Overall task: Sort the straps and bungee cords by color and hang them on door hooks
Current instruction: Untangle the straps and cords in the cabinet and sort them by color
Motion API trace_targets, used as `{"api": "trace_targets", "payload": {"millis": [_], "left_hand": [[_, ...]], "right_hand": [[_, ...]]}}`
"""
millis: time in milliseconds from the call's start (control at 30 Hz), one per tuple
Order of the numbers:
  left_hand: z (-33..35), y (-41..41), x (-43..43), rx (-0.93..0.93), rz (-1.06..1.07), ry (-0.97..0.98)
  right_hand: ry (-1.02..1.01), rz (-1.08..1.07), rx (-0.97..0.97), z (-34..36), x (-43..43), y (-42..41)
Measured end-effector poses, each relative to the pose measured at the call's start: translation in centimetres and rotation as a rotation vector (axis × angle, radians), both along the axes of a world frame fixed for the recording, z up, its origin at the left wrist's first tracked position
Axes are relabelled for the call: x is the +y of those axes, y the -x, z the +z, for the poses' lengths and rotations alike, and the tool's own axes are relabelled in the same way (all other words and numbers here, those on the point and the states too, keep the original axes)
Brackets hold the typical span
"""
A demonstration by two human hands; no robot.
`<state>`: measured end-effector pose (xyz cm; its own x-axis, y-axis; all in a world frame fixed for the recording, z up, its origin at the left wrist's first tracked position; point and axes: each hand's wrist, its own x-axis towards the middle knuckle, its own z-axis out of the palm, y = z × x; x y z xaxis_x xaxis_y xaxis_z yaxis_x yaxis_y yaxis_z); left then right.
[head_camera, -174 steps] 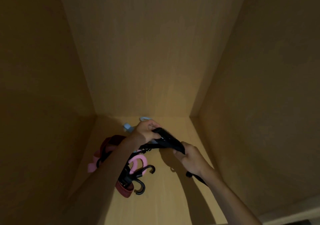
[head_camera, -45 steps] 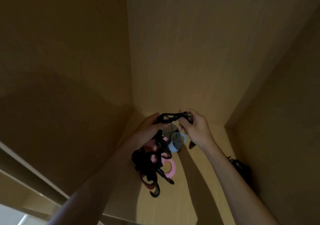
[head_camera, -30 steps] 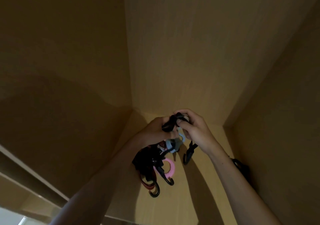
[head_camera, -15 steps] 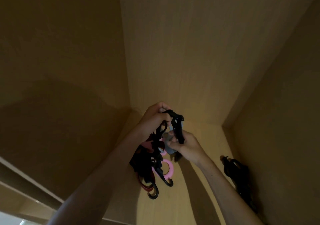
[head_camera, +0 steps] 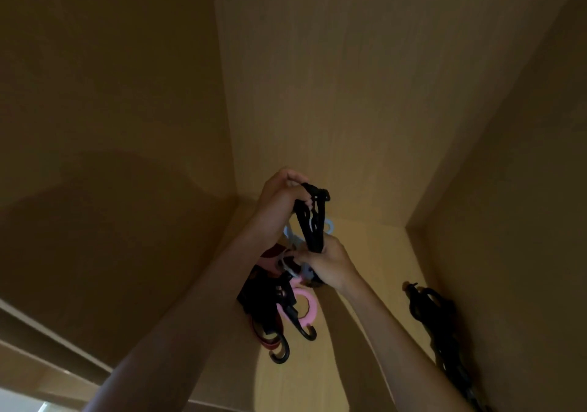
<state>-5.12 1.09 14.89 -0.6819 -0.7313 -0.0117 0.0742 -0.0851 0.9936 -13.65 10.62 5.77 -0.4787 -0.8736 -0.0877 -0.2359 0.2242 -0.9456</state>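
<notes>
Right now the black strap [head_camera: 309, 221] is up off the shelf, stretched almost upright between both hands in front of the cupboard's back corner. At the strap's top end the left hand [head_camera: 279, 198] is clamped round it, fingers curled over the looped part. At the strap's bottom end the right hand [head_camera: 332, 264] grips it in a closed fist. Something pale shows at that hand's fingertips, and I cannot tell whether it is pinched too.

Just behind the strap a light blue hook [head_camera: 329, 224] peeks out on its right side. Below the strap and a little to its left lies the tangled pile [head_camera: 263, 297] of remaining cords. Partly hidden by my left forearm, it rests on the cupboard floor [head_camera: 374, 252]. In it I can make out a pink hook [head_camera: 309, 311], two black hooks [head_camera: 282, 356] curling toward me, and a dark red cord [head_camera: 265, 343] at the near edge.

Well to the right of the strap and lower, a separate black bundle [head_camera: 432, 310] lies along the foot of the right wall [head_camera: 508, 189]. Behind and above the strap rises the plain wooden back panel [head_camera: 317, 93]. The light is dim, so finer detail in the pile is lost to me.
</notes>
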Motion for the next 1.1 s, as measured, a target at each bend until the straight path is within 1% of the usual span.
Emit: {"api": "trace_targets", "payload": {"millis": [100,200,267,367,467,533,633,733,800,867,933,1000,1100], "left_hand": [[-0.4,-0.1,-0.5,-0.069,0.03,0.037],[-1.3,-0.2,-0.7,-0.105,0.056,-0.003],[-1.9,0.0,-0.9,-0.128,0.078,-0.029],[-2.6,0.5,-1.0,-0.192,0.1,-0.011],[-3.1,0.7,-1.2,-0.27,0.097,0.025],[-3.5,0.9,-1.6,-0.296,0.084,0.012],[-4.4,1.5,-1.9,-0.303,0.005,-0.065],[-5.5,2.0,-1.1,-0.32,-0.193,-0.084],[-6.0,2.3,-0.8,-0.34,-0.317,-0.07],[-6.4,2.6,-0.8,-0.365,-0.36,-0.116],[-7.0,2.8,-0.7,-0.398,-0.362,-0.177],[-7.6,2.7,-0.4,-0.417,-0.381,-0.204],[-8.3,2.3,-0.3,-0.492,-0.306,-0.189]], "right_hand": [[0.051,-0.041,-0.052,0.0,0.7,0.7],[0.061,-0.091,0.087,-0.3,1.4,1.4],[-0.006,-0.078,0.145,-0.4,2.0,1.8],[-0.133,-0.017,0.237,-0.9,3.0,1.8],[-0.199,0.0,0.31,-1.0,4.1,1.6],[-0.214,-0.009,0.345,-0.8,4.9,1.5],[-0.185,-0.037,0.344,-0.1,6.4,1.7],[-0.232,-0.134,0.378,0.7,8.3,2.6],[-0.304,-0.221,0.406,1.0,9.9,3.9],[-0.407,-0.339,0.454,1.1,11.8,5.5],[-0.547,-0.469,0.53,0.9,13.6,7.0],[-0.696,-0.556,0.617,0.0,15.1,8.2],[-0.867,-0.587,0.615,-2.6,16.8,8.8]]}}
